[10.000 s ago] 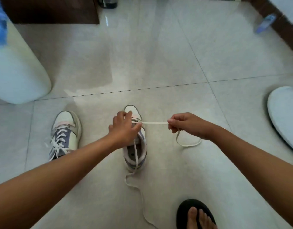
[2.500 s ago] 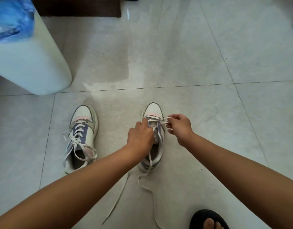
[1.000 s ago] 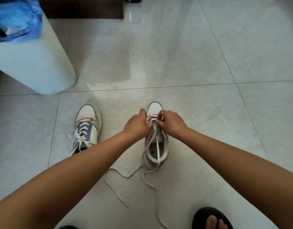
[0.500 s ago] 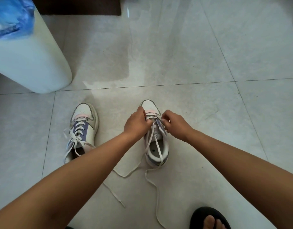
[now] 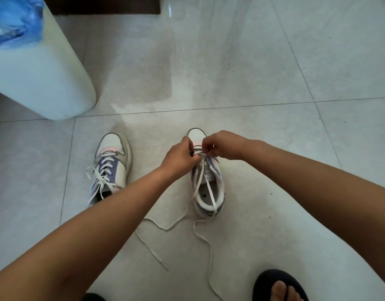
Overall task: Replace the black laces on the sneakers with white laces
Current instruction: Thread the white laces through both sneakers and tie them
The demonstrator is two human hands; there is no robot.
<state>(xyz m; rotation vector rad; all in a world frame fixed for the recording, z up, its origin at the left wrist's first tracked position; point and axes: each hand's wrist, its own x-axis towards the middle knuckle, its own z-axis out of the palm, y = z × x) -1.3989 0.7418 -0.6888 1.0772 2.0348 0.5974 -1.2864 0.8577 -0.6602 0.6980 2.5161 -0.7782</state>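
Two white, pink and purple sneakers stand on the tiled floor. The left sneaker point(image 5: 110, 166) is laced with a white lace. Over the toe end of the right sneaker point(image 5: 207, 187) my left hand point(image 5: 179, 158) and my right hand point(image 5: 223, 146) meet, each pinching the white lace point(image 5: 201, 233) at the lowest eyelets. Both loose ends of that lace run back over the shoe's opening and trail across the floor toward me. My fingers hide the eyelets. No black lace is in view.
A white bin point(image 5: 38, 70) with a blue bag liner stands at the upper left. My foot in a black sandal point(image 5: 278, 286) is at the bottom right. A dark mat point(image 5: 104, 5) lies at the top edge.
My right hand has moved forward over the toe end, close to my left hand. The loose lace ends have shifted slightly on the floor.
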